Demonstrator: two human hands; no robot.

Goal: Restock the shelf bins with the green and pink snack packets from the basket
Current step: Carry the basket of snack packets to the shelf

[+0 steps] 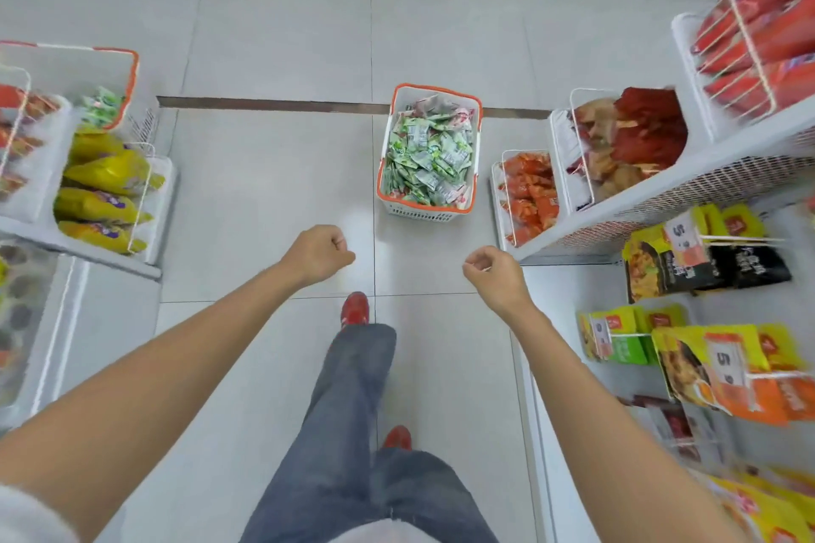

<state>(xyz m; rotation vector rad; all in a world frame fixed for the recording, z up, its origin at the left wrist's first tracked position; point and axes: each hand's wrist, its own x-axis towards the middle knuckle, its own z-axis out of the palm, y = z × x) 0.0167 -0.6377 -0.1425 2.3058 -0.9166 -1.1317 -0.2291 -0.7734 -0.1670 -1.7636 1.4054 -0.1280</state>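
Note:
A white basket with an orange rim (pixel 478 132) stands on the tiled floor ahead of me, heaped with green snack packets (pixel 425 159) and a few pink ones (pixel 458 115) at its far end. My left hand (pixel 318 254) and my right hand (pixel 493 271) hang in the air short of the basket, fingers curled, holding nothing. On the left shelf a bin with an orange rim (pixel 130 75) holds a few green packets (pixel 102 106).
Left shelf bins hold yellow bags (pixel 103 190) and red packets. Right shelving carries red and orange snack bins (pixel 529 194), with hanging yellow pouches (pixel 723 366) below. A far shelf with price tags runs across the top. My legs and red shoes (pixel 355 309) stand on the tiles.

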